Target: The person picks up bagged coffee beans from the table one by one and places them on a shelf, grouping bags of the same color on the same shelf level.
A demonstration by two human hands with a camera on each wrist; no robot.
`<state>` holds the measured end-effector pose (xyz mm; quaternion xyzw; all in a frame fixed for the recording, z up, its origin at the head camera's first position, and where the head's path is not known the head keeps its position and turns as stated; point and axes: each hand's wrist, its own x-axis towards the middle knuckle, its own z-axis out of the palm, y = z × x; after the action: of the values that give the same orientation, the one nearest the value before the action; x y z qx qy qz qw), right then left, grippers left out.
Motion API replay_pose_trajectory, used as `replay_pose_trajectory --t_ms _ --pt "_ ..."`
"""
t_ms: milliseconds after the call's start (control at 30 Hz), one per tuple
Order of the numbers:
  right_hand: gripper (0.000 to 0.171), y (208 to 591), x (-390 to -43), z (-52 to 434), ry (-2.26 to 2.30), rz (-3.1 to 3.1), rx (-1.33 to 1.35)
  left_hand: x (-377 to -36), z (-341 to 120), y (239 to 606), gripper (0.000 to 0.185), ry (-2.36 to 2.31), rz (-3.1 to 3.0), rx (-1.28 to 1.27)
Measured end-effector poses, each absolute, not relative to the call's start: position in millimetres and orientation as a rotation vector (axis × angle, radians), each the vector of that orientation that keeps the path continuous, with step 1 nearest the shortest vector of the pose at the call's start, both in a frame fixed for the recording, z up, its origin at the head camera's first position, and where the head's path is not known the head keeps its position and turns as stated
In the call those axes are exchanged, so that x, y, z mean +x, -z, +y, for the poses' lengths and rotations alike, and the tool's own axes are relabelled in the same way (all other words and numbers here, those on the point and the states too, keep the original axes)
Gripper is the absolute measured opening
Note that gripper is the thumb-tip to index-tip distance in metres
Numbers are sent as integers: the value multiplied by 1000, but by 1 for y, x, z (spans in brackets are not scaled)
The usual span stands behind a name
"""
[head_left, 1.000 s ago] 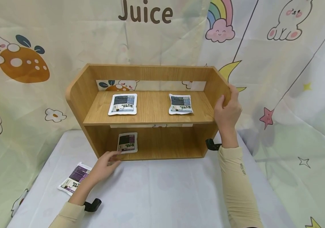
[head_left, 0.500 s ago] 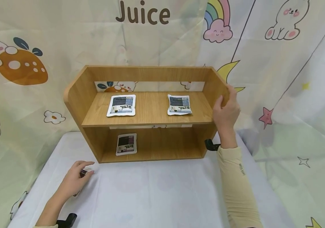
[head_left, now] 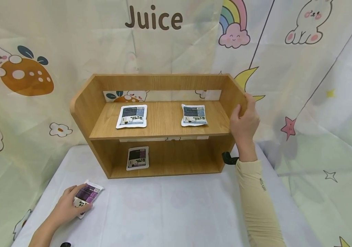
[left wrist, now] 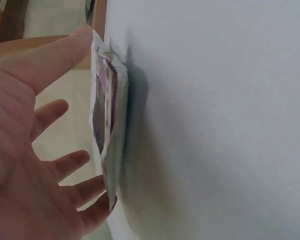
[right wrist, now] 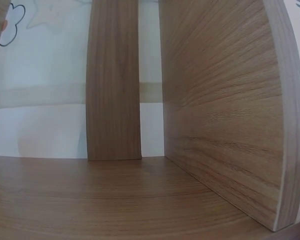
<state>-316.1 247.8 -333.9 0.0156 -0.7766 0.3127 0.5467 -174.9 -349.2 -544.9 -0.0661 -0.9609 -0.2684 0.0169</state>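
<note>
My left hand (head_left: 66,207) reaches over a white pouch with a purple label (head_left: 89,192) on the table, left of the wooden shelf (head_left: 160,134). In the left wrist view its fingers are spread, with the thumb near one end of the pouch (left wrist: 119,120) and the fingertips around the other. My right hand (head_left: 245,121) grips the front edge of the shelf's right side panel. The right wrist view shows bare shelf boards (right wrist: 220,100), without the hand. Two blue-labelled pouches, one left (head_left: 132,116) and one right (head_left: 193,115), lie on the upper board.
Another pouch with a dark purple label (head_left: 137,158) lies at the left of the lower compartment. A white cloth (head_left: 163,212) covers the table. A printed curtain (head_left: 70,51) hangs behind the shelf.
My left hand has moved from the lower-compartment pouch down and left to the pouch on the table. My right hand stays on the side panel.
</note>
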Motion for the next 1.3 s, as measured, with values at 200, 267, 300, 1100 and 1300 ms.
replay_pose_trajectory --t_ms 200,267,300,1100,1300 --pt "37 336 -315 247 -737 -1849 65 -172 -352 552 97 842 -2991 -187" --pt "37 335 -314 247 -737 -1852 64 -174 -352 553 99 826 -3008 -174" --pt "37 335 -314 248 -741 -1854 61 -176 -352 553 100 818 -3019 -170" --pt "37 333 -315 246 -756 -1864 39 -173 -309 548 92 1320 -3000 -176" --pt "37 332 -314 247 -756 -1862 33 -173 -273 546 92 1405 -2990 -182"
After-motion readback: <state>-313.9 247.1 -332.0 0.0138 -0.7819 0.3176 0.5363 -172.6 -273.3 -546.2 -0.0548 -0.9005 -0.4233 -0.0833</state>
